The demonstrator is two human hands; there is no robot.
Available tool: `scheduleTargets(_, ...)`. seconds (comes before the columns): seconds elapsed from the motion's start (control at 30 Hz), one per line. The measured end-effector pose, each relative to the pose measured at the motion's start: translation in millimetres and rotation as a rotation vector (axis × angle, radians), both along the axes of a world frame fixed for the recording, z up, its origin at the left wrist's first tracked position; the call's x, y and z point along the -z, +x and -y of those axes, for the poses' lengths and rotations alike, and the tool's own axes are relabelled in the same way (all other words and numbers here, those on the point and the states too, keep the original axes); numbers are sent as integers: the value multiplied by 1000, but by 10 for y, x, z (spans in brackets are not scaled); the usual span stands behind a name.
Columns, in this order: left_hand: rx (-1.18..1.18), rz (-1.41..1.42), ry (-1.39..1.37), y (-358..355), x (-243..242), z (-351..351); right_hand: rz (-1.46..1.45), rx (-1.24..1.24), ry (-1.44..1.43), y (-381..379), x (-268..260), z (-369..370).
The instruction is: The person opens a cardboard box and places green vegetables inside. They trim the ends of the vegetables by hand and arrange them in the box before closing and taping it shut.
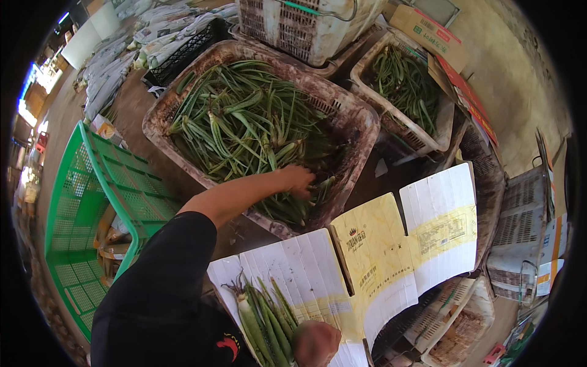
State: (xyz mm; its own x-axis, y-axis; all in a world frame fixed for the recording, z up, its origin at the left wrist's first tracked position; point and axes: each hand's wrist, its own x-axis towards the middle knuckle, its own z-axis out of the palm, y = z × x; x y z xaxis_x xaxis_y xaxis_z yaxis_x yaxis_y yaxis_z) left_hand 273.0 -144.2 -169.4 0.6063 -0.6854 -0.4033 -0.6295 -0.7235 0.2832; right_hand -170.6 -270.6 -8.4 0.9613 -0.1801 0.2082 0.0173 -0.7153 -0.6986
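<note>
My left hand [300, 181], at the end of a black-sleeved arm, reaches into a dirty white plastic crate [357, 133]. Its fingers look apart among the leaves, and I see nothing held in them. Many long green aloe plants [243, 121] fill the crate, heaped mostly towards its far left. Near my body, several larger aloe plants [266, 316], some with roots showing, lie side by side on a flattened carton [293, 257]. My right hand [316, 344] is a curled, blurred shape beside their leaves; whether it grips one is unclear.
A green plastic crate [130, 192] holding packages tilts at left. Another plant-filled crate [408, 91] stands at far right, beside a cardboard box [426, 34]. Stacked white crates [302, 27] rise behind. Long wrapped bundles [169, 27] cover the floor at upper left. More crates [513, 234] stand right.
</note>
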Motion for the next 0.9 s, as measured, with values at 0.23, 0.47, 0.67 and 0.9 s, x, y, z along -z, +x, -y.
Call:
scheduleTargets(0.23, 320, -28, -112, -121, -175, -847, -70, 52, 11, 123, -55, 18)
scheduleTargets(0.47, 140, -138, -126, -255, -357, -970, -105, 41, 29, 234, -90, 42)
scheduleTargets(0.67, 5, 23, -271, 101, 20, -545, -110, 34, 51, 255, -59, 53)
scheduleTargets(0.9, 283, 172, 45, 291, 307, -133, -107, 66, -13, 302, -53, 6)
